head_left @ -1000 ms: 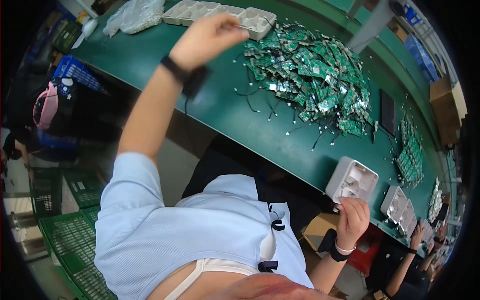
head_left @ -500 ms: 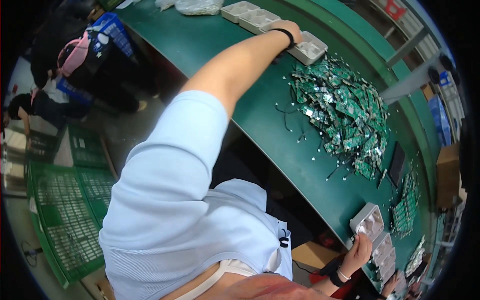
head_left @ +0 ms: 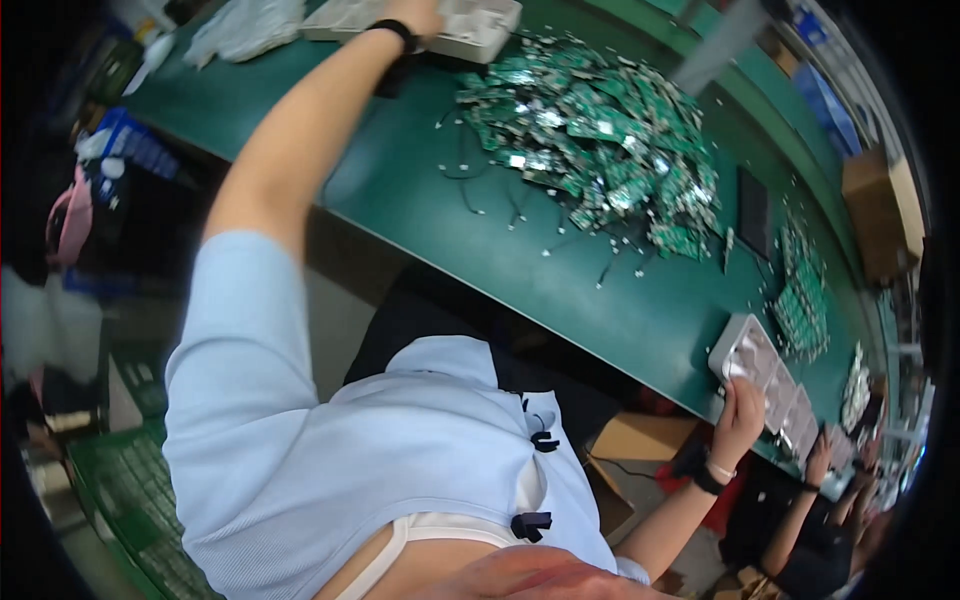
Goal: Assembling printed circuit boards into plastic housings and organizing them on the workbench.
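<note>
My left arm reaches far out to the upper left. My left hand (head_left: 415, 14) is cut off by the top edge of the picture, and its fingers are hidden; it is at a pale grey compartment tray (head_left: 478, 30). Close to the table's near edge at the right, my right hand (head_left: 738, 418) is closed on the near rim of another pale compartment tray (head_left: 726, 352). A large heap of green circuit boards (head_left: 610, 140) with black cables and small white connectors lies between the two hands.
Right of the heap lie a black flat block (head_left: 753, 212) and a smaller stack of green boards (head_left: 800, 300). A clear plastic bag (head_left: 245, 30) sits at the far left of the green table (head_left: 400, 200). A co-worker's hand (head_left: 818, 458) is beyond my right hand.
The view has turned, so the heap and trays have shifted in the picture. My left hand now reaches the top edge. My right hand stays at the right tray.
</note>
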`<action>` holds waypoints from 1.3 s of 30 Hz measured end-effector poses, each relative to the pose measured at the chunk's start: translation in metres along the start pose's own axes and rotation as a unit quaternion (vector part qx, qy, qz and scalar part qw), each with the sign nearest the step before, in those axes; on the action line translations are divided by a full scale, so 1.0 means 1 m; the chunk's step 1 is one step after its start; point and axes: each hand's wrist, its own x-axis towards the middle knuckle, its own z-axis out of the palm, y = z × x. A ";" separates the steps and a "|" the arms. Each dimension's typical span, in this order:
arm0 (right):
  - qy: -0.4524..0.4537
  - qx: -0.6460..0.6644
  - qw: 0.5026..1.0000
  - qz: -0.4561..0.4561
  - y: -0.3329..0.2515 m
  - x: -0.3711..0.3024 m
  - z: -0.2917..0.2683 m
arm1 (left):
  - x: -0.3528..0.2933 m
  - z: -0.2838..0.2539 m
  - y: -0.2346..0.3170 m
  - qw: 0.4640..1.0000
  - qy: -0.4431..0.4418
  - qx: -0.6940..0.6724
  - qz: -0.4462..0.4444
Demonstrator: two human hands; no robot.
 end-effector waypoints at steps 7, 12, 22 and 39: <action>-0.019 0.025 0.999 0.014 -0.002 0.004 -0.008 | -0.053 -0.057 -0.020 0.992 -0.062 -0.109 0.017; -0.014 0.005 1.000 0.027 -0.008 0.001 -0.013 | -0.120 -0.083 -0.031 0.973 0.010 -0.174 0.151; 0.001 0.001 0.998 -0.057 -0.051 0.027 -0.008 | -0.253 -0.091 -0.047 0.965 -0.117 -0.231 0.033; -0.055 -0.043 0.998 0.005 -0.021 0.017 -0.031 | -0.281 -0.060 0.011 0.975 -0.061 -0.211 0.019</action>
